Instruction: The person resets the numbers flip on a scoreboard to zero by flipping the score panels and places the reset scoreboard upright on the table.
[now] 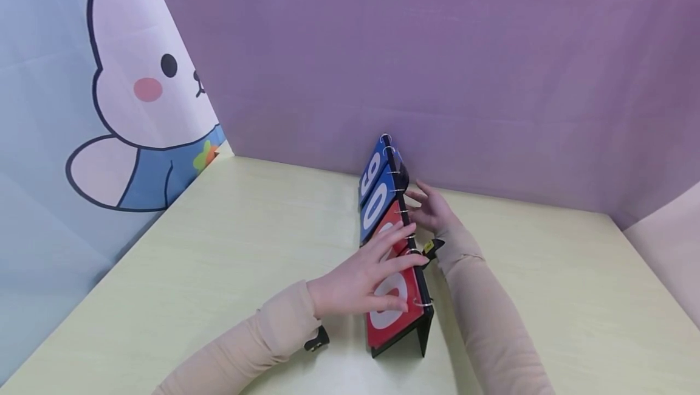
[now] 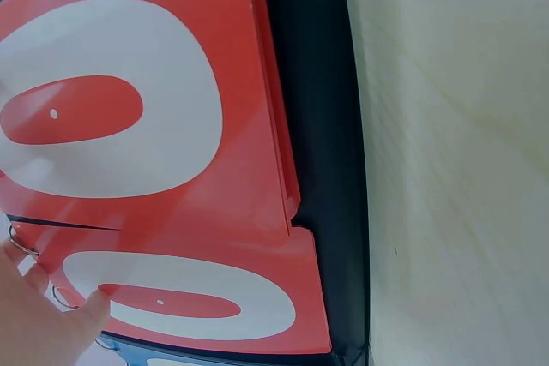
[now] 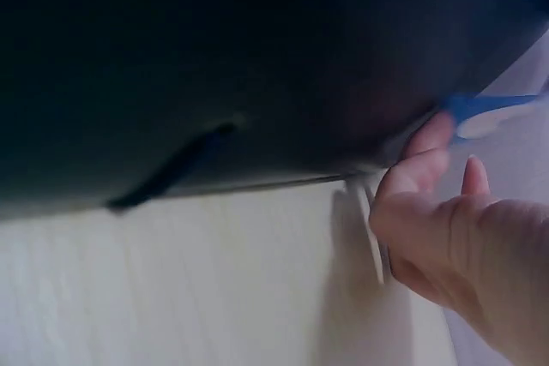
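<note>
A tabletop flip scoreboard (image 1: 403,225) with a black folding stand (image 2: 317,160) stands lengthwise on the table, its number cards hanging from metal rings. Two red cards (image 2: 189,237) showing 0 are at the near end. Farther back are two blue cards (image 1: 377,203), one showing 0. Across the red cards lies my left hand (image 1: 363,276), fingers spread, with fingertips by the ringed top edge. Behind the board is my right hand (image 1: 434,209), fingers reaching to its black back. In the right wrist view its fingertips are beside a blue card (image 3: 489,113), and contact is hard to tell.
The pale table (image 1: 262,231) extends on both sides of the board. A purple backdrop (image 1: 437,67) rises behind it, close to the board's far end. On the left hangs a light blue cloth (image 1: 44,140) with a cartoon animal.
</note>
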The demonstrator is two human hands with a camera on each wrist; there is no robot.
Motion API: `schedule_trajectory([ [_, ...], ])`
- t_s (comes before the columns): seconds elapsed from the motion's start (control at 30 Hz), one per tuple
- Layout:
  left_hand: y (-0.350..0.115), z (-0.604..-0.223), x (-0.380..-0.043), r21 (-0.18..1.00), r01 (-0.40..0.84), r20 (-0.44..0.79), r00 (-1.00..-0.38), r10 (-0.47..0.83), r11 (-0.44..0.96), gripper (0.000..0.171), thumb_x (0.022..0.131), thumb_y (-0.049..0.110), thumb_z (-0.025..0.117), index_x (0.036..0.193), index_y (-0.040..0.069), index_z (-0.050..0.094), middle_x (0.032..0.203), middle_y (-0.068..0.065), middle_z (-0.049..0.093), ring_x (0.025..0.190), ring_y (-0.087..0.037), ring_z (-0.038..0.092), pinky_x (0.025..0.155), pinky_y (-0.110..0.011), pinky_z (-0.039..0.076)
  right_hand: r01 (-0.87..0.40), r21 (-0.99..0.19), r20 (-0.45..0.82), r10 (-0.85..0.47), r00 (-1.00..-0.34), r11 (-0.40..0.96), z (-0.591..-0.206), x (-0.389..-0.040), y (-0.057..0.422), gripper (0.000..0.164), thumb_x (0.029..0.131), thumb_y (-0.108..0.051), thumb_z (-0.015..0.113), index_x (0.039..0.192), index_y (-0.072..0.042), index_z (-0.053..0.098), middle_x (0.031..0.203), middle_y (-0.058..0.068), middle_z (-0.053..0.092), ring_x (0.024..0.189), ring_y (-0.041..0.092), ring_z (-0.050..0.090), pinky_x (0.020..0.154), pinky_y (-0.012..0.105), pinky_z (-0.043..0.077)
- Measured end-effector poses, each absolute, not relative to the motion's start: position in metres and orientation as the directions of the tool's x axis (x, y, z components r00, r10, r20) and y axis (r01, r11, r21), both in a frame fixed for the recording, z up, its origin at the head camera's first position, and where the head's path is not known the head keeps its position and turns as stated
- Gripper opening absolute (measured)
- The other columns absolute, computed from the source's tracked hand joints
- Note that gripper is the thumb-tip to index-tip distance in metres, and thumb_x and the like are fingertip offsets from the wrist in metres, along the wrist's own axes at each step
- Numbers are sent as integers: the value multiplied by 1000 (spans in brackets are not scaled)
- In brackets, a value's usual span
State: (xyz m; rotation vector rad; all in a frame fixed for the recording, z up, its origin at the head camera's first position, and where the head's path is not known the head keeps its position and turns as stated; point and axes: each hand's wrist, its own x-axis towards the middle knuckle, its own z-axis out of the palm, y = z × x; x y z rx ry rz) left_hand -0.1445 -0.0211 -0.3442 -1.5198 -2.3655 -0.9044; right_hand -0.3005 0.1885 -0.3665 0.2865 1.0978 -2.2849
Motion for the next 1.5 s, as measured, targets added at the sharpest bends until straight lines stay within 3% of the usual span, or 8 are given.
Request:
schedule_trajectory([
  [0.17, -21, -345, -145, 386, 876, 462, -456, 761, 290, 69, 81, 35, 73, 140, 21, 40, 159, -8, 8, 147, -27, 4, 116, -51, 19, 595, -611, -422, -420, -803, -522, -367, -301, 187, 70, 101, -44, 32, 152, -15, -5, 158, 14, -2, 145, 23, 13, 117, 33, 17],
  [0.3, -21, -345, -145, 392, 873, 457, -458, 763, 289, 69, 81, 35, 72, 140, 21, 40, 159, -8, 7, 147, -27, 4, 115, -52, 20, 589, -601, -420, -412, -808, -540, -367, -303, 189, 63, 100, -42, 36, 150, -13, 9, 140, 13, 32, 124, 20, 40, 106, 32, 37],
  [0.47, -21, -345, -145, 393, 871, 453, -462, 763, 294, 69, 81, 36, 72, 141, 21, 40, 159, -7, 7, 147, -25, 3, 115, -52, 22, 530, -688, -428, -312, -848, -496, -364, -301, 195, 28, 101, -32, 42, 102, -8, 55, 82, -1, 55, 72, 8, 47, 70, 21, 39],
  [0.63, -22, -343, -144, 409, 863, 441, -471, 764, 296, 68, 82, 37, 72, 141, 22, 41, 159, -5, 8, 147, -23, 3, 115, -51, 23, 455, -812, -432, -148, -890, -366, -352, -299, 201, 21, 99, -20, 49, 82, -12, 57, 62, -7, 56, 59, 6, 41, 61, 16, 35],
  [1.03, -24, -340, -140, 439, 848, 423, -488, 764, 298, 68, 83, 37, 71, 142, 22, 41, 159, -4, 8, 147, -23, 4, 114, -52, 25, 296, -954, -301, 174, -938, -55, -313, -298, 216, 10, 90, -14, 61, 91, -9, 52, 72, -10, 51, 67, 1, 43, 54, 10, 38],
  [1.2, -24, -339, -139, 445, 843, 415, -492, 765, 301, 68, 83, 36, 71, 142, 23, 40, 158, -5, 9, 147, -22, 5, 114, -51, 25, 223, -968, -198, 203, -959, 111, -293, -299, 221, 33, 92, -15, 57, 120, 3, 54, 69, -9, 52, 55, 0, 43, 50, 10, 38],
  [1.3, -25, -338, -138, 452, 842, 415, -491, 766, 294, 68, 83, 36, 71, 142, 23, 40, 159, -5, 9, 147, -22, 4, 114, -51, 25, 202, -966, -159, 246, -956, 164, -278, -301, 219, 48, 94, -17, 54, 137, 3, 45, 82, -7, 53, 65, 1, 46, 61, 11, 43],
  [1.5, -25, -338, -137, 460, 841, 419, -489, 765, 285, 68, 83, 35, 71, 142, 23, 40, 159, -4, 7, 147, -21, 4, 114, -51, 26, 103, -991, -66, 349, -935, 88, -254, -303, 205, 46, 93, -12, 53, 137, -1, 47, 118, 7, 52, 82, 4, 52, 96, 25, 47],
])
